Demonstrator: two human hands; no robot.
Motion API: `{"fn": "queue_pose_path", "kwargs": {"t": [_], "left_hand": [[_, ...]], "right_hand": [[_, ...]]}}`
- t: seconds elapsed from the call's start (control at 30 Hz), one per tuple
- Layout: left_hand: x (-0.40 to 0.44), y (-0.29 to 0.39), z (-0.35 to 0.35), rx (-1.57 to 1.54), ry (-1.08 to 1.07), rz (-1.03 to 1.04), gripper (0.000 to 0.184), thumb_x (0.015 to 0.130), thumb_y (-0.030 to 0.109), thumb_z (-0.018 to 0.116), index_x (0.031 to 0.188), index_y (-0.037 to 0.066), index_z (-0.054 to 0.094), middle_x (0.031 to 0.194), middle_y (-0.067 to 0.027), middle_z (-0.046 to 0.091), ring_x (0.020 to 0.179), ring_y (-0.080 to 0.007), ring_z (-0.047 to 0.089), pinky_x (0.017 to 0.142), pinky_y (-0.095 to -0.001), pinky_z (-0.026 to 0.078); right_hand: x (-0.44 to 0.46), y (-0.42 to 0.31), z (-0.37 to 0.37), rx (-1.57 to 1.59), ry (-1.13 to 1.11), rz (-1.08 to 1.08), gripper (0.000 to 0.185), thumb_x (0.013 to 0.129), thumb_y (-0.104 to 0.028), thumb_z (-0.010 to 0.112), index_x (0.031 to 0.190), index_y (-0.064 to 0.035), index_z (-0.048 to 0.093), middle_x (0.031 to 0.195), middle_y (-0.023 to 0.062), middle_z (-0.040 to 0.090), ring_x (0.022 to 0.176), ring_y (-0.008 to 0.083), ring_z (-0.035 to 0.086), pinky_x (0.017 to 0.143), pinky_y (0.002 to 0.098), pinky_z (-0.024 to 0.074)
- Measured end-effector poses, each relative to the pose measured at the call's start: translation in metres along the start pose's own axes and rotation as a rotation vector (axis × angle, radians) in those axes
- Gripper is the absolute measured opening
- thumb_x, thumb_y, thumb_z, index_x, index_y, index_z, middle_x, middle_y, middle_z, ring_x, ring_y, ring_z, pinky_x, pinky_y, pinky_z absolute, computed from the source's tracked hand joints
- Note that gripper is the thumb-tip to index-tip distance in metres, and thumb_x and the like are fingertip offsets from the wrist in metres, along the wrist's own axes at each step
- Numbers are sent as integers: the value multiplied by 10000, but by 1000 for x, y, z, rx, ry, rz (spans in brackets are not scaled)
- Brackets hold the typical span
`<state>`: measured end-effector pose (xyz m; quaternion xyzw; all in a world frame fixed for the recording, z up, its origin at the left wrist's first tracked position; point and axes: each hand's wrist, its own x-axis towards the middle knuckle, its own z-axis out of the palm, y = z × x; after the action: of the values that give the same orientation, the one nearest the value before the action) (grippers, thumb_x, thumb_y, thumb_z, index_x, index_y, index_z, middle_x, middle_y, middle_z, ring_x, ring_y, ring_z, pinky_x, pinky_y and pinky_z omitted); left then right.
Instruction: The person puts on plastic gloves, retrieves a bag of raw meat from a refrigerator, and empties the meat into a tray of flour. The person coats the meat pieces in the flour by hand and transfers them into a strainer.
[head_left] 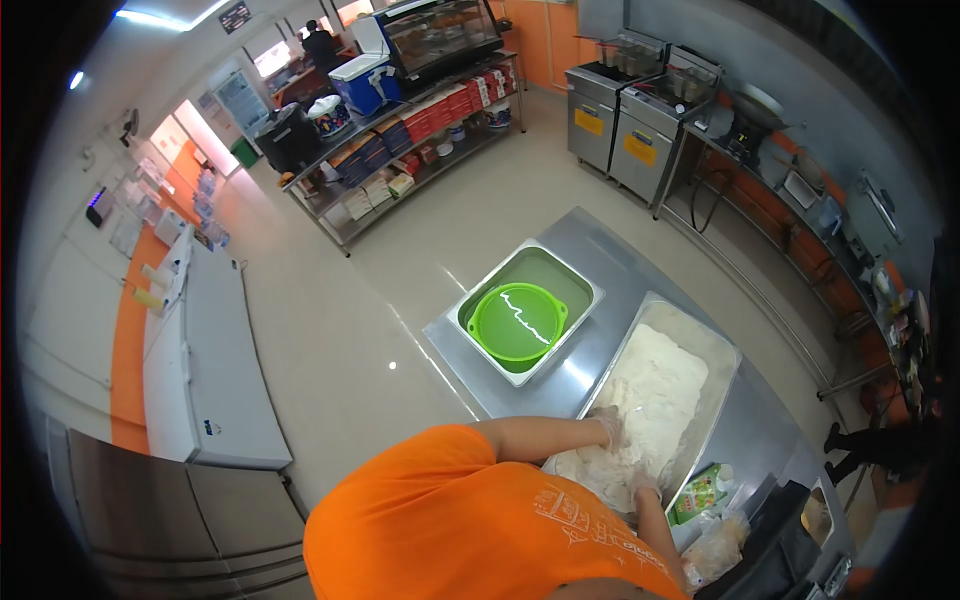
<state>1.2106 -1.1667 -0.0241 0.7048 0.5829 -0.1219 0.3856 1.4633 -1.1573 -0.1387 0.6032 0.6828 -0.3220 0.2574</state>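
Both hands are down in a deep metal tray (722, 362) that holds a heap of white flour-like powder (655, 370). My left hand (607, 428) reaches in over the tray's left side, its fingers dusted white and partly sunk in the powder. Close to the near right wall is my right hand (645, 484), also in the powder with its fingers mostly hidden. Whether either hand grips anything does not show. Left of this tray stands a second metal pan (590, 290) with a bright green round strainer (500, 325) inside, a jagged white mark across its middle.
A green and white packet (703, 490), a clear plastic bag (718, 550) and a black item (765, 545) lie right of the tray on the steel table (640, 270). Fryers (640, 120), a shelf with boxes (430, 125) and a white chest freezer (220, 360) stand around.
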Motion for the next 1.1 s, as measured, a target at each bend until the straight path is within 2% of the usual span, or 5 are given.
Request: {"fn": "queue_pose_path", "kwargs": {"t": [0.2, 0.5, 0.7, 0.9, 1.1], "left_hand": [[-20, 17, 22, -427, 36, -292, 1012, 842, 805, 549, 1387, -46, 595, 1413, -219, 608, 1328, -373, 550, 1098, -441, 457], [38, 20, 117, -1445, 547, -496, 651, 894, 407, 761, 1386, 14, 596, 1282, -145, 688, 1177, -232, 654, 982, -354, 536], [-3, 18, 70, -1622, 542, 37, 538, 891, 352, 768, 1310, 37, 645, 1199, -160, 726, 1143, -269, 676, 990, -383, 530], [-6, 15, 24, -703, 551, -366, 719, 891, 505, 706, 1449, 80, 545, 1524, -198, 467, 1355, -375, 522, 1131, -425, 433], [-12, -1, 18, -414, 420, -253, 765, 892, 556, 662, 1434, 28, 549, 1548, -264, 377, 1386, -471, 452, 1162, -474, 391]], "right_hand": [[-4, 0, 29, 1167, -344, 123, 665, 1047, -563, 354, 1428, -51, 540, 1391, 183, 619, 1263, 360, 605, 1079, 507, 477], [-38, -81, -2, 1928, -543, -25, 677, 1034, -618, 376, 1387, -74, 573, 1353, 119, 643, 1211, 345, 620, 1064, 515, 494], [8, -57, -1, 1831, -417, -170, 759, 999, -661, 450, 1437, -48, 537, 1385, 160, 628, 1250, 347, 601, 1081, 464, 486], [-42, -64, -101, 628, 394, -128, 874, 897, -587, 673, 1392, 116, 515, 1397, 256, 606, 1300, 386, 577, 1070, 429, 478], [-51, -68, -123, 139, 313, -426, 758, 887, -517, 692, 1278, 127, 602, 1320, 359, 599, 1230, 455, 605, 1062, 460, 477]]}}
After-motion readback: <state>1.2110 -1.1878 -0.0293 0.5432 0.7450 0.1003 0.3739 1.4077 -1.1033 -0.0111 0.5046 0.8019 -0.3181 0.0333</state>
